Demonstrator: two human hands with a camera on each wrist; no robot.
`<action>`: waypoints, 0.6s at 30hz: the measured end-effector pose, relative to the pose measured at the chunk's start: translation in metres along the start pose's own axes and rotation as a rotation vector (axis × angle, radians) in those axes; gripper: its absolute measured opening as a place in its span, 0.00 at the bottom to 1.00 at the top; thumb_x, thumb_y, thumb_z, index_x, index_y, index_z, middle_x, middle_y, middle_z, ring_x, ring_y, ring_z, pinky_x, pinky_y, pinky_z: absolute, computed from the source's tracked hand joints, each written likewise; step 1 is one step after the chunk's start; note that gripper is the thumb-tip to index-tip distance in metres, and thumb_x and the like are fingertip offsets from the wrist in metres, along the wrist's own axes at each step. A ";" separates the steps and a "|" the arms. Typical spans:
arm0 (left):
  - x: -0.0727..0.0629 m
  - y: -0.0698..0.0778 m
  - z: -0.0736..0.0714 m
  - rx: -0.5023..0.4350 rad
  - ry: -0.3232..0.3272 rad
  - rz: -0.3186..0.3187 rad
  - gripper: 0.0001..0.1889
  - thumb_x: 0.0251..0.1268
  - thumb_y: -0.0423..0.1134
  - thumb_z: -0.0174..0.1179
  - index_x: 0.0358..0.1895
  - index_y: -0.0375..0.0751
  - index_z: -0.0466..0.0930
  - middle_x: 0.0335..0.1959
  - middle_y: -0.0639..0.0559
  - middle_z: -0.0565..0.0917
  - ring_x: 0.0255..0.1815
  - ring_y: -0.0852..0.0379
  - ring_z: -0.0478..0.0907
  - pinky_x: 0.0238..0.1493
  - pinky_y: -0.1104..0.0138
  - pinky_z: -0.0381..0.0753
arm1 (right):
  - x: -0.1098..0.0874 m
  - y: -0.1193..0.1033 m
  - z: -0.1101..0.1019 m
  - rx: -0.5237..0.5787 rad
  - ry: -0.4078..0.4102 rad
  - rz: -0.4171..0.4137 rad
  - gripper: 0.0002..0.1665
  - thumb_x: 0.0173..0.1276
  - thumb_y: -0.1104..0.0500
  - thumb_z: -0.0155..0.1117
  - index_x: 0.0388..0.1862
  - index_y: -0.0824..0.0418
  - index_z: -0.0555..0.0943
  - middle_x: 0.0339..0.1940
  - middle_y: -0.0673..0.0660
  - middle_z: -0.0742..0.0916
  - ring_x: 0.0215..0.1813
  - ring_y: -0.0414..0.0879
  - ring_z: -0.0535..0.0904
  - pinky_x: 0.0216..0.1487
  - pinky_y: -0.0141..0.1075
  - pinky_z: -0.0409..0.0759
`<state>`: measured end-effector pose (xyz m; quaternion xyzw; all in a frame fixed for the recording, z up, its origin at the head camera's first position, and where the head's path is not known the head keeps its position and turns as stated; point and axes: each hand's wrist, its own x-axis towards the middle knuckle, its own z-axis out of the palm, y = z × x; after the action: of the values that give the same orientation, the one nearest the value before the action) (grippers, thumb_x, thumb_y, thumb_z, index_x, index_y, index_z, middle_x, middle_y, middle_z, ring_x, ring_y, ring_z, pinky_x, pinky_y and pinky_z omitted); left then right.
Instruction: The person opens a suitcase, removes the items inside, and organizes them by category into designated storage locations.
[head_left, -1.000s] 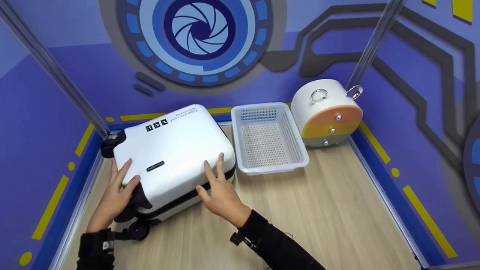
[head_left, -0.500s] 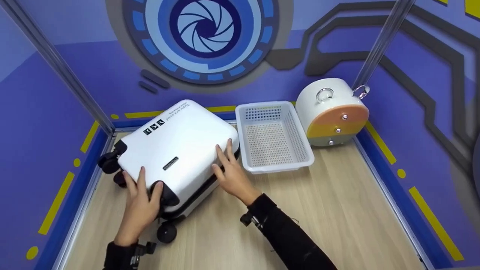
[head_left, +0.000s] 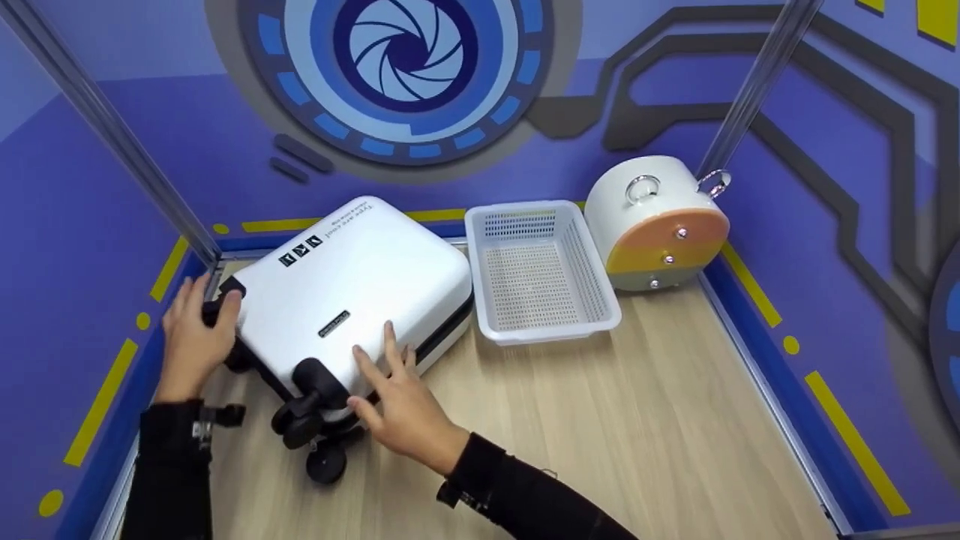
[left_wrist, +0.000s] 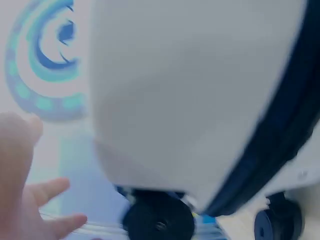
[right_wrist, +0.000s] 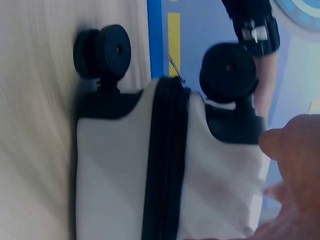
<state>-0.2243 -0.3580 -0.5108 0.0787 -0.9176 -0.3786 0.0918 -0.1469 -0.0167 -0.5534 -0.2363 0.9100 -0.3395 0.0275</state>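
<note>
A white hard-shell suitcase (head_left: 382, 277) lies flat and angled on the wooden surface, with its black wheels (head_left: 326, 465) toward the person. My left hand (head_left: 196, 337) is at its far-left corner by a wheel, thumb apart from the other fingers. In the left wrist view that hand's fingers (left_wrist: 52, 192) look spread beside the shell, near a wheel (left_wrist: 159, 220). Fingers spread, my right hand (head_left: 412, 412) rests along the near edge and front corner. The right wrist view has the suitcase's side, its dark zip seam (right_wrist: 167, 165) and the right thumb (right_wrist: 280, 142) at the black corner guard.
Close to the suitcase's right side stands a white perforated plastic basket (head_left: 555, 334). Beyond it is a round white box (head_left: 667, 240) with an orange, yellow and green front, small knobs and ring handles. Purple patterned walls (head_left: 525, 165) close off the back and sides.
The suitcase has turned, its front wheeled corner swinging right and toward the person. My left hand moved from that corner to the far-left one; the right hand slid left to the front corner.
</note>
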 end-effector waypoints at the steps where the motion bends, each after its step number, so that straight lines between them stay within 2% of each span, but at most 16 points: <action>1: 0.006 -0.003 0.002 0.021 -0.035 0.002 0.44 0.87 0.66 0.47 0.93 0.48 0.47 0.94 0.34 0.42 0.92 0.20 0.35 0.82 0.19 0.40 | 0.000 -0.001 0.003 -0.021 0.007 -0.008 0.44 0.88 0.35 0.54 0.94 0.37 0.50 0.95 0.58 0.35 0.88 0.83 0.50 0.71 0.69 0.80; 3: 0.013 -0.008 0.007 0.056 -0.083 -0.002 0.46 0.86 0.68 0.47 0.93 0.49 0.45 0.93 0.32 0.45 0.91 0.18 0.37 0.81 0.19 0.39 | 0.000 -0.001 0.006 -0.043 0.019 -0.014 0.44 0.88 0.36 0.54 0.94 0.39 0.51 0.95 0.60 0.36 0.88 0.84 0.51 0.69 0.69 0.83; 5: 0.014 -0.011 0.010 0.080 -0.099 -0.010 0.46 0.85 0.69 0.48 0.93 0.50 0.46 0.92 0.30 0.50 0.90 0.18 0.41 0.79 0.19 0.41 | 0.001 0.000 0.007 -0.049 0.029 -0.028 0.44 0.88 0.36 0.54 0.94 0.41 0.52 0.95 0.62 0.37 0.87 0.85 0.52 0.68 0.69 0.84; 10: 0.009 -0.012 0.008 0.091 -0.081 -0.017 0.45 0.85 0.68 0.47 0.93 0.49 0.48 0.90 0.26 0.53 0.88 0.16 0.45 0.76 0.20 0.46 | 0.004 0.003 0.006 -0.038 0.036 -0.062 0.41 0.90 0.35 0.50 0.94 0.42 0.54 0.95 0.64 0.39 0.85 0.87 0.56 0.67 0.70 0.83; 14: 0.002 -0.009 0.008 0.092 -0.070 -0.034 0.46 0.84 0.70 0.48 0.92 0.49 0.49 0.89 0.25 0.54 0.85 0.15 0.50 0.74 0.22 0.49 | 0.008 0.008 0.003 -0.032 0.047 -0.043 0.42 0.89 0.32 0.48 0.93 0.42 0.55 0.96 0.62 0.39 0.85 0.86 0.57 0.66 0.71 0.83; 18: -0.009 -0.005 0.012 0.099 -0.029 -0.072 0.47 0.82 0.71 0.50 0.91 0.48 0.52 0.87 0.24 0.57 0.83 0.16 0.53 0.75 0.24 0.51 | 0.013 0.019 -0.002 -0.026 0.047 -0.017 0.47 0.86 0.26 0.46 0.94 0.42 0.53 0.96 0.58 0.39 0.86 0.83 0.56 0.67 0.73 0.80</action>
<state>-0.2180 -0.3511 -0.5237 0.1106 -0.9331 -0.3367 0.0609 -0.1668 -0.0090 -0.5618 -0.2364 0.9127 -0.3334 0.0004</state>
